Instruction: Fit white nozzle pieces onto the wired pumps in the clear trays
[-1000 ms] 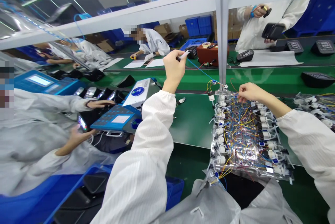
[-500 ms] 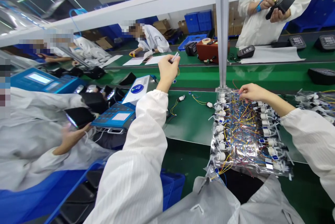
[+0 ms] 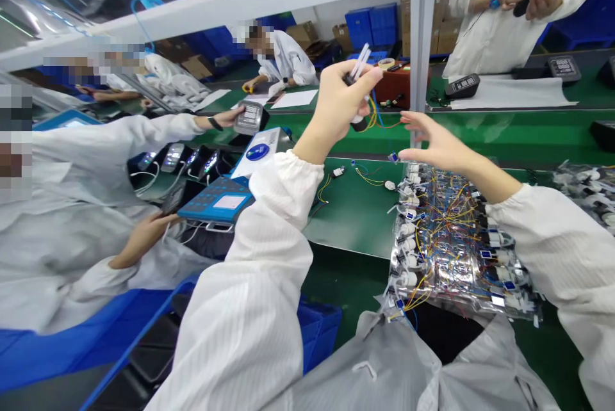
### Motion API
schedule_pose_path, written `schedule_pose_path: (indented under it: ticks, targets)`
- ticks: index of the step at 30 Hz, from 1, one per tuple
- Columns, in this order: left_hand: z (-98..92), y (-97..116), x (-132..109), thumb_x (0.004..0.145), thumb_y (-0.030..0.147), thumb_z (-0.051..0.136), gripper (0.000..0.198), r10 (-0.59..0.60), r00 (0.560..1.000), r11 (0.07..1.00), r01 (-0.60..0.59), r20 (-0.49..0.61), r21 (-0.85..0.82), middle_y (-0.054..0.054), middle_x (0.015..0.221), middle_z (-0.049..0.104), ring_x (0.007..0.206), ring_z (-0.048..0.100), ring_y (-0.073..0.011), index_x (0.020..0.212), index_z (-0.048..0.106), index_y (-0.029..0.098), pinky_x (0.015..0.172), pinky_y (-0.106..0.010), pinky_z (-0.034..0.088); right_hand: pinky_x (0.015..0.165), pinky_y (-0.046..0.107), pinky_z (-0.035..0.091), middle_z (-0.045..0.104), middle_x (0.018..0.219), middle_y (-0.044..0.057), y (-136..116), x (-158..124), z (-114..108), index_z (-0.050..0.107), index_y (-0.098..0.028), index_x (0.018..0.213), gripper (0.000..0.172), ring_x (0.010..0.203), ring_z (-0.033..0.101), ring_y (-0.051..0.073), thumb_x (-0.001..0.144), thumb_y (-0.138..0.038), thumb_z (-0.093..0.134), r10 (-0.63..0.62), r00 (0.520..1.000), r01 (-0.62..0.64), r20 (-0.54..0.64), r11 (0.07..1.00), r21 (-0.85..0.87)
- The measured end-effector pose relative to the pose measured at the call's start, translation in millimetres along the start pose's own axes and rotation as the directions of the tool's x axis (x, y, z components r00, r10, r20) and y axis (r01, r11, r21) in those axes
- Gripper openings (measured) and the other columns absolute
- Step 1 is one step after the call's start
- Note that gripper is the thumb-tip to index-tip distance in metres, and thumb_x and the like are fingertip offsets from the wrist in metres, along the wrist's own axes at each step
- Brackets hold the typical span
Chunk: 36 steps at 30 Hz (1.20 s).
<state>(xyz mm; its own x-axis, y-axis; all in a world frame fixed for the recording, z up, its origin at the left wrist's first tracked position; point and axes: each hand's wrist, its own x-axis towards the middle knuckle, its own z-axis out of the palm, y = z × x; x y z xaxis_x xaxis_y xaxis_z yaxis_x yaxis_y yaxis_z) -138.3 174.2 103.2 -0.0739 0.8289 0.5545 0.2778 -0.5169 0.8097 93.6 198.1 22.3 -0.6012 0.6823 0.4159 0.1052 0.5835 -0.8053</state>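
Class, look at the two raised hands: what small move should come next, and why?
Probably, the right hand should close its fingertips on the dangling wires: its thumb and fingers are spread close to them, while the left hand grips the white tubes above.

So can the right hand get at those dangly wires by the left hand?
Probably yes: the right hand is open close beside the dangly wires, and nothing seems to stand between them.
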Motion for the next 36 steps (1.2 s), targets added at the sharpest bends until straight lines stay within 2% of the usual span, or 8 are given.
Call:
schedule_pose_path:
  ticks: [3,6,10,13,16,23,29,36]
  targets:
    - [28.2,21.6,-3.5,0.093,0.047,0.075,0.032,0.079,0.995,0.993,-0.073,0.058,-0.097,0.004,0.065,0.043,0.044,0.046,-0.0041,0.09,0.068,0.016,0.043,-0.018,0.037,0.106,0.047,0.056,0.072,0.118,0.009,-6.4,16.6,30.4,0.068,-0.023,0.121,0.055,0.122,0.065,0.028,0.076,-0.045,0.09,0.069,0.973,-0.133,0.221,0.947,0.291]
    - [32.7,24.2,4.4,0.095,0.063,0.064,0.044,0.057,0.994,0.989,-0.068,-0.089,-0.131,0.003,0.067,0.041,0.045,0.044,-0.0045,0.086,0.065,0.02,0.041,-0.019,0.035,0.088,0.043,0.063,0.071,0.081,0.004,-1.7,18.7,29.4,0.068,-0.02,0.093,0.029,0.08,0.07,0.02,0.087,-0.045,0.082,0.231,0.928,-0.351,0.294,0.81,0.471]
    - [11.2,-12.6,24.0,0.104,0.068,0.035,0.056,-0.05,0.93,0.979,-0.027,-0.365,-0.204,0.001,0.079,0.054,0.046,0.036,-0.0027,0.088,0.06,0.02,0.043,-0.021,0.036,0.072,0.031,0.058,0.052,0.059,-0.005,7.6,15.4,-31.5,0.06,-0.019,0.083,0.018,0.054,0.051,0.009,0.099,-0.025,0.066,0.434,0.9,-0.348,0.043,0.656,0.67]
    - [3.0,-64.6,26.1,0.105,0.064,0.041,0.053,-0.133,0.858,0.964,-0.003,-0.496,-0.265,0.002,0.071,0.054,0.053,0.046,-0.0052,0.077,0.049,0.021,0.053,-0.022,0.046,0.065,0.021,0.045,0.046,0.059,-0.006,17.6,16.9,-90.3,0.05,-0.018,0.072,0.033,0.052,0.041,0.002,0.105,-0.013,0.047,0.647,0.743,-0.331,-0.172,0.578,0.745]
    - [18.4,-120.1,4.8,0.101,0.067,0.05,0.052,-0.208,0.873,0.951,0.076,-0.441,-0.299,0.001,0.066,0.055,0.065,0.061,-0.0099,0.076,0.05,0.021,0.059,-0.022,0.048,0.061,0.023,0.037,0.044,0.06,-0.005,34.4,14.3,-130.8,0.046,-0.018,0.072,0.039,0.052,0.034,-0.001,0.106,-0.01,0.03,0.714,0.636,-0.382,-0.292,0.62,0.685]
    - [87.3,-206.1,-72.1,0.095,0.074,0.052,0.064,-0.368,0.891,0.922,0.312,-0.267,-0.229,0.002,0.056,0.052,0.052,0.047,-0.0083,0.061,0.054,0.019,0.053,-0.023,0.037,0.055,0.033,0.024,0.048,0.064,-0.002,72.1,-16.2,-154.5,0.052,-0.014,0.076,0.028,0.053,0.039,0.001,0.102,-0.005,0.043,0.723,0.58,-0.56,-0.375,0.688,0.461]
    - [103.7,-235.5,-90.2,0.092,0.079,0.052,0.065,-0.484,0.859,0.853,0.421,-0.166,-0.309,0.001,0.062,0.054,0.053,0.048,-0.0095,0.068,0.058,0.019,0.05,-0.024,0.035,0.054,0.029,0.022,0.054,0.068,0.002,72.3,-36.5,-178.0,0.056,-0.014,0.072,0.026,0.055,0.044,0.006,0.088,0.007,0.058,0.611,0.602,-0.481,-0.514,0.791,0.377]
    - [105.7,-242.2,-92.2,0.097,0.068,0.053,0.058,-0.342,0.939,0.938,0.34,-0.024,-0.068,-0.003,0.071,0.066,0.067,0.059,-0.0139,0.072,0.065,0.017,0.067,-0.027,0.045,0.057,0.031,0.028,0.056,0.07,0.004,53.1,-40.6,-198.0,0.059,-0.014,0.072,0.03,0.06,0.051,0.007,0.086,0.013,0.058,0.53,0.62,-0.391,-0.579,0.848,0.358]
